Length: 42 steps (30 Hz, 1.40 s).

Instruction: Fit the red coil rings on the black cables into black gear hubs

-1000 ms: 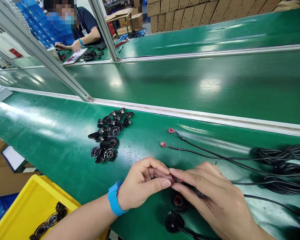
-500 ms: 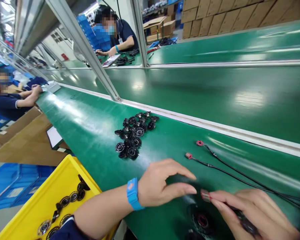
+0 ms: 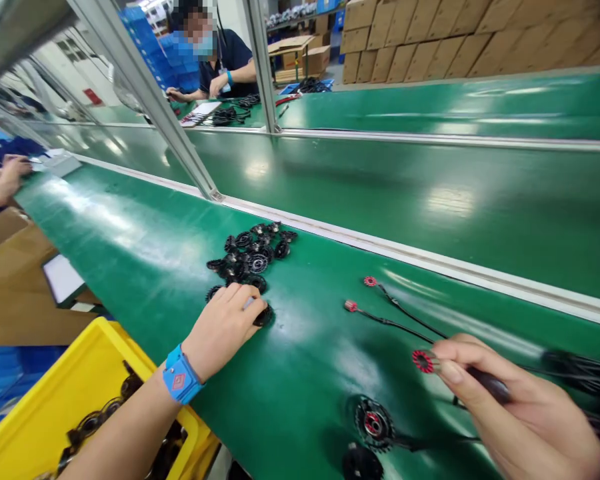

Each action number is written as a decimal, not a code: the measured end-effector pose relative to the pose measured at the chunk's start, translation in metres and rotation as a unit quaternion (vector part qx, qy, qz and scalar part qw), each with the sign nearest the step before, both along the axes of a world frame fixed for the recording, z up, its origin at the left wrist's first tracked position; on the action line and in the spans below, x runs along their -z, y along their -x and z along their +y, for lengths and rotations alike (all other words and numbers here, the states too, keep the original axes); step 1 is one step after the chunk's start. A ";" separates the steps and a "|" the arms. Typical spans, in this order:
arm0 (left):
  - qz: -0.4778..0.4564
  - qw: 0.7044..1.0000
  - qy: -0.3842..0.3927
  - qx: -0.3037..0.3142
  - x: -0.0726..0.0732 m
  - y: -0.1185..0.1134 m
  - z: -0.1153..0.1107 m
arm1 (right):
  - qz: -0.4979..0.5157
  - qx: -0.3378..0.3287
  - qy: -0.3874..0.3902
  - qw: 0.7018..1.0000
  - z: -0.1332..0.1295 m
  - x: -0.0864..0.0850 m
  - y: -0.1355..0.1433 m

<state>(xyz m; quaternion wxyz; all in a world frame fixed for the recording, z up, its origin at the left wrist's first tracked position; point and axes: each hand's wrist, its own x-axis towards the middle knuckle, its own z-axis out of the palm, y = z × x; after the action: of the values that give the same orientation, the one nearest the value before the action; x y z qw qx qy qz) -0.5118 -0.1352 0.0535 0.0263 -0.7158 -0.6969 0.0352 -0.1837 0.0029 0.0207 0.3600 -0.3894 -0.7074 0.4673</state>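
My left hand (image 3: 230, 317), a blue wrist strap above it, reaches to the near edge of a pile of black toothed motor housings (image 3: 257, 262). Its fingers are closed on one black motor housing (image 3: 265, 316), partly hidden by them. Between thumb and fingers, my right hand (image 3: 505, 393) holds a small motor stator (image 3: 424, 361) with red windings facing outward; a black cable runs back under the palm. Below it on the bench lies a housing with a red stator inside (image 3: 374, 423), its cable trailing right. Another black housing (image 3: 361, 461) sits in front of that.
Two red stators on cables (image 3: 351, 306) lie on the green bench (image 3: 310, 373) beyond my right hand. A yellow bin (image 3: 35, 407) with black parts stands at lower left. A metal post (image 3: 150, 100) rises from the bench's back rail. Co-workers sit across and at far left.
My left hand has moved left from beside the stator to the pile and closed on a housing. My right hand still holds the stator, now with its red face turned outward. The view has shifted right.
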 end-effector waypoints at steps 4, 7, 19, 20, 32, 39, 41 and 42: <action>-0.132 0.989 0.027 0.060 0.013 -0.041 0.022 | 0.119 -0.078 0.170 0.975 0.006 -0.011 0.001; -0.191 0.976 0.071 0.077 0.016 -0.067 0.038 | 0.147 -0.086 0.185 0.968 0.011 -0.013 0.000; -0.452 0.886 0.101 0.015 0.035 -0.092 0.055 | 0.073 -0.064 0.147 0.984 0.006 -0.021 -0.001; -0.458 0.884 0.095 0.013 0.035 -0.092 0.054 | 0.022 -0.072 0.106 0.991 0.001 -0.022 0.003; -0.515 0.850 0.113 0.024 0.035 -0.098 0.051 | -0.298 -0.147 -0.418 0.845 -0.025 -0.004 0.029; -0.551 0.830 0.089 0.025 0.033 -0.097 0.048 | -0.313 -0.170 -0.434 0.828 -0.023 -0.008 0.021; -0.546 0.833 0.082 0.025 0.033 -0.098 0.048 | -0.318 -0.174 -0.431 0.827 -0.023 -0.010 0.019; -0.547 0.833 0.078 0.023 0.033 -0.099 0.048 | -0.318 -0.173 -0.428 0.828 -0.023 -0.011 0.019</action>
<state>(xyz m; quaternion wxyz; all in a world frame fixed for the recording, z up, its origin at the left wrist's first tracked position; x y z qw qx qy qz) -0.4129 -0.0874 0.0205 -0.4143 -0.6339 -0.5759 -0.3081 -0.2027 -0.0204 0.0320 0.1589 -0.1952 -0.9676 0.0226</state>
